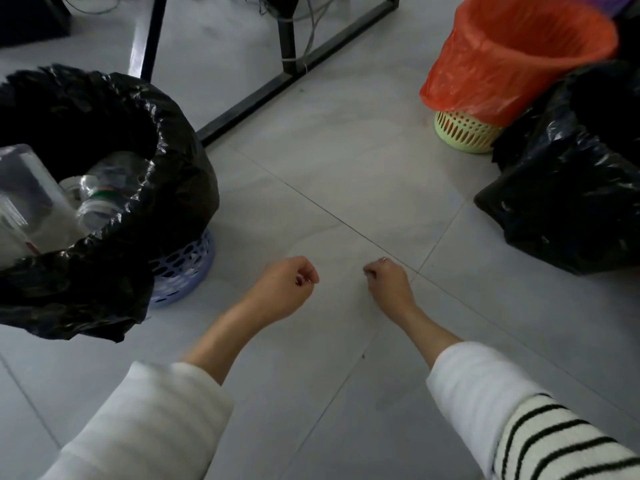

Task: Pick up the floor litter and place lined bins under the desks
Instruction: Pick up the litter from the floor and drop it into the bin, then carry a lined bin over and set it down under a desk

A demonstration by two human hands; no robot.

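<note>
**Bins lined, floor bare between two empty-looking hands**

Between the desk frame and the waste bins, on pale grey floor tiles (346,161), a person in a white sleeve with black stripes (540,438) holds both arms out low. The left hand (287,282) and the right hand (388,282) hang apart with fingers curled in; nothing shows in either, though something very small in the right fingertips cannot be ruled out. To the left stands a lavender perforated plastic basket lined with a black bag (114,140), holding clear plastic bottles (93,199). At upper right sits a pale green slotted basket lined with an orange bag (512,64), touching a loose black plastic sack (568,188). Both lined bins stand out on open floor, beside the black metal desk leg (287,32) rather than beneath a desk. No litter is plainly visible on the tiles. Judging from this, the risk lies in moving the bins: the black liner droops well over its rim and could snag or slip off, and the bottle-laden basket could tip if dragged by the bag.
</note>
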